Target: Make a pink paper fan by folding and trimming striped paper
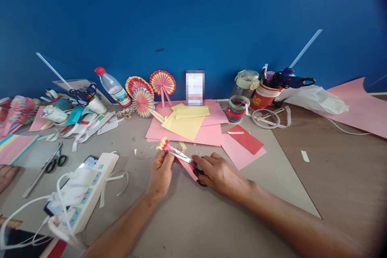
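My left hand is closed around a folded bundle of pleated paper, pink with a yellow, fringed-looking end. In my right hand is a pair of scissors, its dark handle around my fingers. The blades lie along the pink paper and point toward my left fingers. Below the blades a pink strip sticks out toward my right hand. Whether the blades are parted is too small to tell. Just beyond my hands are yellow sheets on top of pink sheets.
Finished paper fans lean against the blue wall beside a bottle. A white power strip with cables stands left, near another pair of scissors. Another person's hand rests at the left edge. A jar and red cup stand right.
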{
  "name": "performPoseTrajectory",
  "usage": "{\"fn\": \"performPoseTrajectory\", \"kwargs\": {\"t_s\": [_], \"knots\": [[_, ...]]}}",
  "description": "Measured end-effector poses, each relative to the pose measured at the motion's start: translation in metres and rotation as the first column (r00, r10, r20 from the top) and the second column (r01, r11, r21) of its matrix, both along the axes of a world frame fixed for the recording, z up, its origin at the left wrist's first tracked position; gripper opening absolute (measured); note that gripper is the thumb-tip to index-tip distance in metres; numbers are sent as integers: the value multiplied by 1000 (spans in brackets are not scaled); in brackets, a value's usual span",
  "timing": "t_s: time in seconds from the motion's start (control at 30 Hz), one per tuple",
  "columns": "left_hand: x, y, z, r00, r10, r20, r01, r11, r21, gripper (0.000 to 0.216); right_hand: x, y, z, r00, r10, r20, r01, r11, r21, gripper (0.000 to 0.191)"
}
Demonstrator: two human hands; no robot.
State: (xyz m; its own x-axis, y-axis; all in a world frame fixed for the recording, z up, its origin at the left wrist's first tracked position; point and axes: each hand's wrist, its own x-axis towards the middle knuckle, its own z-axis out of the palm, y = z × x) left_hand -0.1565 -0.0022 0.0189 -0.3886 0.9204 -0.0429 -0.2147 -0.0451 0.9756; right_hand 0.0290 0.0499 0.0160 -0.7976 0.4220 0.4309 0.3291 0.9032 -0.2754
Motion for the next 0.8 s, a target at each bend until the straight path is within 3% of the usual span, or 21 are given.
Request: {"fn": "performPoseTrajectory", "kwargs": {"t_s": [0.4,0.63,0.8], "knots": [[2,3,-1,997,20,71,-20,1000,-5,22,-1,-1,2,999,-11,39,13,999,-46,22],[-2,0,-10,991,-6,-135,3,1000,-19,20,1,-1,2,998,-17,56,24,993,-119,23],[-3,0,-13,987,-44,-151,42,999,-16,24,1,0,3,998,3,58,3,994,-108,20]]}}
